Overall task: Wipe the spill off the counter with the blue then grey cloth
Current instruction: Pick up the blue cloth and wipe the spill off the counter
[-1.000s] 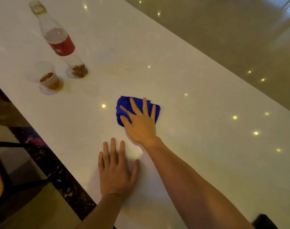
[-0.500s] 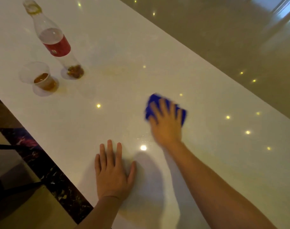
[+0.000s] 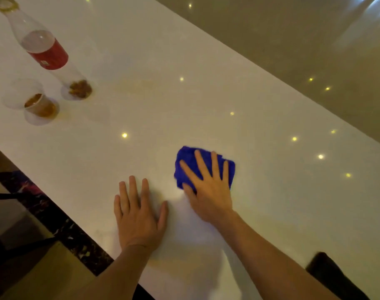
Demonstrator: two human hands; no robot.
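A bunched blue cloth (image 3: 185,161) lies on the glossy white counter (image 3: 206,94) near its middle. My right hand (image 3: 208,187) presses flat on top of the cloth with fingers spread, covering its near half. My left hand (image 3: 137,213) rests palm-down on the bare counter just left of it, fingers apart, holding nothing. A faint yellowish smear (image 3: 137,83) shows on the counter farther back. No grey cloth is in view.
A clear bottle with a red label (image 3: 44,50) and a little brown liquid stands at the far left. A clear plastic cup (image 3: 36,105) with brown liquid stands beside it. The counter's near edge (image 3: 55,200) runs diagonally; a dark object (image 3: 334,276) sits at lower right.
My right hand slid the blue cloth to the right, then back toward the left and closer to me. My left hand stayed flat on the counter.
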